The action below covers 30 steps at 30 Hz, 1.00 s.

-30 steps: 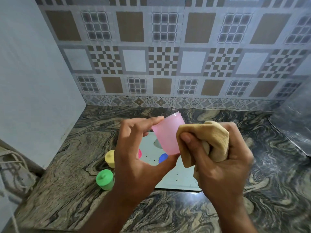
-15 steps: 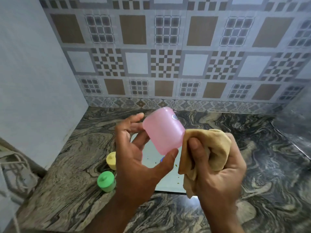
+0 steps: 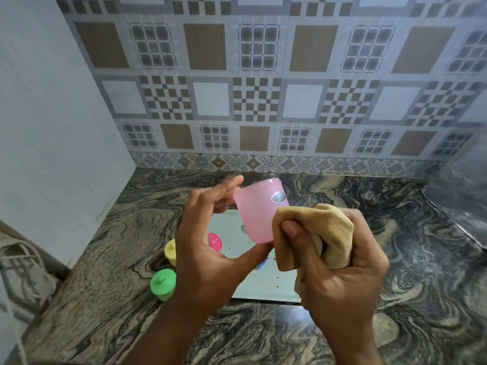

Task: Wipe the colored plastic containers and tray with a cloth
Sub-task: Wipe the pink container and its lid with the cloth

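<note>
A swirled dark marble counter (image 3: pixel 395 259) runs back to a wall of patterned brown and grey tiles (image 3: pixel 263 88), with a plain pale wall on the left. In the head view, the left hand (image 3: pixel 208 262) holds a pink plastic container (image 3: pixel 257 214) above the counter, thumb under its near narrow end and fingers curled round the far rim (a small oval sticker faces the camera). Its long axis runs from near to far, tilted up a little. Just right of it, the right hand (image 3: pixel 340 272) is fisted round a bunched tan cloth (image 3: pixel 316 233), whose left fold touches the container's right side, so the next wipe likely turns on the left hand rotating the container against the cloth. Below the hands lies the pale tray (image 3: pixel 263 285), speckled with crumbs; a pink lid (image 3: pixel 216 241) and a bit of something blue (image 3: pixel 262 264) rest on it. Left of the tray stand a yellow container (image 3: pixel 170 251) and, nearer, a green one (image 3: pixel 162 284), seemingly untouched.
</note>
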### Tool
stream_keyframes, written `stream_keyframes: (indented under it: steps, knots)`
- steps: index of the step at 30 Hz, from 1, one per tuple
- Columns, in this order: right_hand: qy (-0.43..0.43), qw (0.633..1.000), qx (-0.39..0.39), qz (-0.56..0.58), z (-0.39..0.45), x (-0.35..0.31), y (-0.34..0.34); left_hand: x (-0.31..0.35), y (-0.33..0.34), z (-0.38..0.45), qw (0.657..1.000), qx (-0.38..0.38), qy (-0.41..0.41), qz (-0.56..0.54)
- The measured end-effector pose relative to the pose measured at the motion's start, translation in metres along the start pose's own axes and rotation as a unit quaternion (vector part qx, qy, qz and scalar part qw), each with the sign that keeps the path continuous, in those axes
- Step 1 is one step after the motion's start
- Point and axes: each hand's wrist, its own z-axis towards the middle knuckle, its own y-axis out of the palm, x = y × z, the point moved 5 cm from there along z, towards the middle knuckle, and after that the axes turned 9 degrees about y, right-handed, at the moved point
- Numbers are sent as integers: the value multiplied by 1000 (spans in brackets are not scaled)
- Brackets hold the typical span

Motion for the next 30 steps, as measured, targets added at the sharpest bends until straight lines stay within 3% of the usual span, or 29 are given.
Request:
stream_keyframes:
  steps: [5,10,16,21,30]
  knots:
    - [-14,999,-9,-45,17,-12,4,5,2,-7,999,-4,41,6]
    - [40,999,16,-26,31,5,1,-5,4,-14,994,9,-40,-97]
    - [-9,1000,9,-5,-2,3,4,-14,7,-12,980,54,-92,-166]
    - [27,999,28,15,-6,11,6,-13,10,-13,984,34,-76,-155]
    - [-6,1000,3,-20,8,-4,5,-6,7,-4,998,-14,27,-60]
